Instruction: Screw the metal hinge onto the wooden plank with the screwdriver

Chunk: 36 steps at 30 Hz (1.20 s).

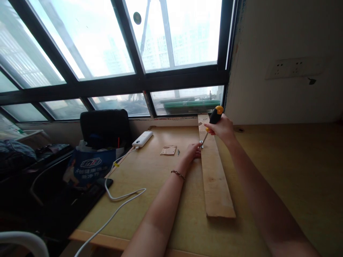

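1. Right hand (222, 126) closes around the screwdriver (215, 115), tip at the metal piece (201, 142) on the plank (215, 178).
2. Left hand (193, 151) touches the plank's left edge; cannot tell if it pinches. Slipping tip could jab it.
3. No clamp shows; torque might skew the plank.
4. Loose screws (178, 152) on the table (150, 167) could roll if bumped.

The plank (218, 185) is matt, grained wood. At its left edge, a fitting (201, 143) shines like metal. Above the plank, a screwdriver handle (215, 116) looks plastic; left of it, a power bank (143, 138), smooth plastic.
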### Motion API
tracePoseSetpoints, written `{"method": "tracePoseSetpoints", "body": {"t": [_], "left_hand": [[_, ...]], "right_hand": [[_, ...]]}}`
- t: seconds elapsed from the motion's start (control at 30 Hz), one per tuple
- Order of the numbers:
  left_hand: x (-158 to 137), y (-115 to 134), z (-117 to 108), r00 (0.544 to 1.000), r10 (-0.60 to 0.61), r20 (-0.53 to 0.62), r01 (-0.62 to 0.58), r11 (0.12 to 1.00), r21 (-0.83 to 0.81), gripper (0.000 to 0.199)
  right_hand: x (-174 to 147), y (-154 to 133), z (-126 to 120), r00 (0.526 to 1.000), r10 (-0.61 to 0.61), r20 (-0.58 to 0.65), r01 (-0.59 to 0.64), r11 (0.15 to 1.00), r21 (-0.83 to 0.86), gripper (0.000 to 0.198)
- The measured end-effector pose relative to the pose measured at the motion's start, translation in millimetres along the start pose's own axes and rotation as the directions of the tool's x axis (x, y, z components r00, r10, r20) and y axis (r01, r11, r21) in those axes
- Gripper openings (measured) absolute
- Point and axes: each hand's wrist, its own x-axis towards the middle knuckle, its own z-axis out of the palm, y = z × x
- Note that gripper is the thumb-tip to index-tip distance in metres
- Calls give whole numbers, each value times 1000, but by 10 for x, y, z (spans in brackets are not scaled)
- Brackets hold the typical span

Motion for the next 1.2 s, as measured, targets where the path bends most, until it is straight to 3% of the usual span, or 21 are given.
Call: {"method": "tracePoseSetpoints", "body": {"t": [0.1, 0.27, 0.47, 0.63, 0.73, 0.93, 1.2], "left_hand": [[12, -13, -8, 998, 56, 11, -56, 997, 56, 24], [30, -29, -25, 998, 59, 15, -60, 997, 56, 26], [4, -22, -18, 997, 68, 45, -70, 996, 56, 26], [0, -19, -15, 996, 75, 47, -77, 996, 51, 24], [20, -24, -13, 997, 76, 35, -78, 995, 61, 22], [7, -18, 10, 996, 86, -2, -86, 994, 61, 21], [24, -47, -7, 995, 101, -18, -100, 994, 39, 23]], "right_hand": [[-4, 21, 34, 997, -47, -55, 39, 989, -142, 48], [-11, -6, -4, 992, -110, -59, 98, 978, -183, 39], [64, -54, -290, 972, -172, -162, 80, 885, -458, 43], [337, 342, -524, 988, -25, -152, -82, 750, -656, 51], [482, 683, -546, 990, 135, -41, -122, 670, -732, 44], [565, 1186, -410, 894, 442, 77, -218, 578, -786, 25], [570, 1412, -328, 875, 479, 68, -202, 489, -849, 24]]}}
